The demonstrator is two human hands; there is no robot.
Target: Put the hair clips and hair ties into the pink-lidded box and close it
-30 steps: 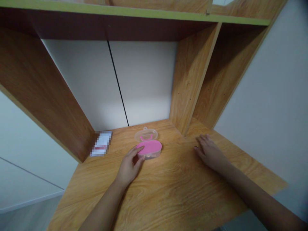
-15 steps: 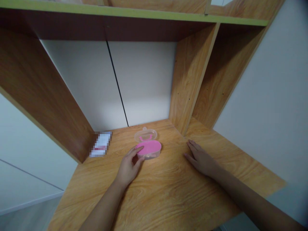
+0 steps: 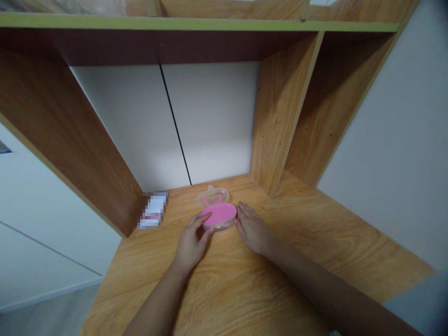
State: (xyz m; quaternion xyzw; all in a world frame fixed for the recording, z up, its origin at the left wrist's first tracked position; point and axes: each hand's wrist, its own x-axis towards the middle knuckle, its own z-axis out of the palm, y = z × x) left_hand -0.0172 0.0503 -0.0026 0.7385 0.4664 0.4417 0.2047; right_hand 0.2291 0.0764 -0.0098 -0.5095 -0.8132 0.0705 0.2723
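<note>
A small oval clear plastic case (image 3: 224,227) with a pink inner piece (image 3: 222,213) on top rests on the wooden desk. Its clear lid (image 3: 213,198), with a pink handle, lies flipped back behind it. My left hand (image 3: 191,242) grips the left end, fingers on the pink top and thumb against the front wall. At the right end, my right hand (image 3: 254,229) lies with fingers stretched out, its thumb at the case's side; whether it presses on the case, I cannot tell.
A blurred white card or packet (image 3: 154,210) lies at the back left of the desk (image 3: 224,289). Wooden side panels (image 3: 276,116) and a shelf with a yellow-green edge (image 3: 175,23) frame the white back wall (image 3: 213,121).
My right hand has moved left across the desk to the right end of the case. My left hand keeps its grip. The view has shifted slightly.
</note>
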